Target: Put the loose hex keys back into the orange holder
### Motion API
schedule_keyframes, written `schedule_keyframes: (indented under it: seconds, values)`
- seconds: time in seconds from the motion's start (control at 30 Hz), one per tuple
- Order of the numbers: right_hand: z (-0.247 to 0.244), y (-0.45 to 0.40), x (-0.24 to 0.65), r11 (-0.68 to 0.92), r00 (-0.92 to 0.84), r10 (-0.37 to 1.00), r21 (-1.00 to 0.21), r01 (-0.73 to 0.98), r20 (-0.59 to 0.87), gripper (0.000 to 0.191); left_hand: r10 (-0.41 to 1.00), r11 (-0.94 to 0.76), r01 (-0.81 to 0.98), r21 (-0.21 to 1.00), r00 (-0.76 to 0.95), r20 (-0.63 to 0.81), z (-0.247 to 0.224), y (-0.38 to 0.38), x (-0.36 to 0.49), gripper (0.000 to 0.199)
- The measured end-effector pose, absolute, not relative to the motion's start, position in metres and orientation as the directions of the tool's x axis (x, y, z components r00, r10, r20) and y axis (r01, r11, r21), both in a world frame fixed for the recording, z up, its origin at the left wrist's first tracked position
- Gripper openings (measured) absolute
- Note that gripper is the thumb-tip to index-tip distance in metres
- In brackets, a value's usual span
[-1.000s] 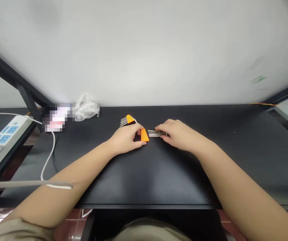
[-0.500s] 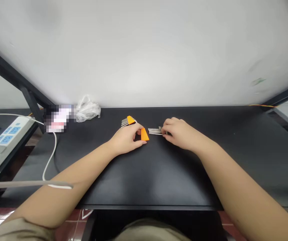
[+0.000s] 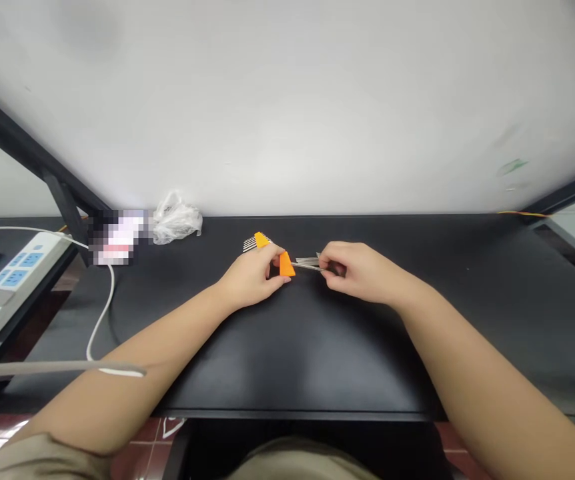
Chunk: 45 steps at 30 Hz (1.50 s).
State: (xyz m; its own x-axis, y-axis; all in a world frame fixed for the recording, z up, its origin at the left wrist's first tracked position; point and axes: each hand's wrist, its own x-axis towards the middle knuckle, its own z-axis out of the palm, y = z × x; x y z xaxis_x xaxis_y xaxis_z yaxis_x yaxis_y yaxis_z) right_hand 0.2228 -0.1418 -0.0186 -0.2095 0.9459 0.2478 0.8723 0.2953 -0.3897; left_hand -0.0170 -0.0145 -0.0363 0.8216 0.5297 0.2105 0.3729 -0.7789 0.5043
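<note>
My left hand (image 3: 253,277) is closed on an orange plastic hex key holder (image 3: 286,264), gripping it by the edges between thumb and fingers. My right hand (image 3: 350,268) pinches a thin silver hex key (image 3: 311,267) whose far end reaches the right side of the holder; whether it is in a hole I cannot tell. Several more hex keys (image 3: 306,259) lie just behind it, partly covered by my right fingers. Beyond my left hand sits a second orange holder (image 3: 261,239) with several silver keys sticking out to its left, partly hidden by the hand.
A crumpled clear plastic bag (image 3: 176,220) lies at the back left of the black table (image 3: 287,360). Beside it is a blurred-out item (image 3: 117,239). A white cable (image 3: 101,313) loops over the left side, near a power strip (image 3: 20,273). A pale wall rises behind.
My right hand has lifted one hex key from the loose group and brought its end left to the orange holder. The holder in my left hand has shifted slightly left.
</note>
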Motion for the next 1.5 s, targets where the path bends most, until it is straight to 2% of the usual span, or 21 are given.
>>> schedule_keyframes:
  seconds: [0.23,0.57,1.03,1.1,1.23,1.33,1.5]
  values:
    - [-0.018,-0.142,0.217,0.331,-0.239,0.939,-0.469,0.819,0.246,0.005,0.524,-0.778,0.342,0.526,0.816,0.243,-0.040,-0.013,-0.017,0.039]
    - [-0.018,-0.145,0.227,0.372,-0.203,0.913,-0.521,0.768,0.353,0.012,0.538,-0.757,0.318,0.570,0.799,0.269,-0.042,-0.012,-0.019,0.044]
    - [-0.014,-0.145,0.225,0.284,-0.161,0.955,-0.625,0.727,0.248,0.017,0.530,-0.779,0.346,0.523,0.809,0.253,-0.040,-0.013,-0.020,0.046]
    - [-0.017,-0.143,0.221,0.227,-0.125,0.973,-0.713,0.663,0.194,0.018,0.510,-0.797,0.339,0.500,0.821,0.257,-0.039,-0.014,-0.019,0.046]
    - [-0.029,-0.136,0.205,0.079,-0.087,0.995,-0.917,0.391,0.049,0.023,0.478,-0.826,0.314,0.469,0.831,0.285,-0.038,-0.018,-0.018,0.044]
    - [-0.035,-0.132,0.195,0.043,-0.100,0.995,-0.961,0.274,0.016,0.024,0.460,-0.838,0.300,0.456,0.837,0.295,-0.038,-0.020,-0.018,0.040]
    - [-0.037,-0.130,0.190,0.045,-0.109,0.994,-0.982,0.186,0.025,0.029,0.466,-0.828,0.292,0.478,0.833,0.298,-0.036,-0.021,-0.019,0.039]
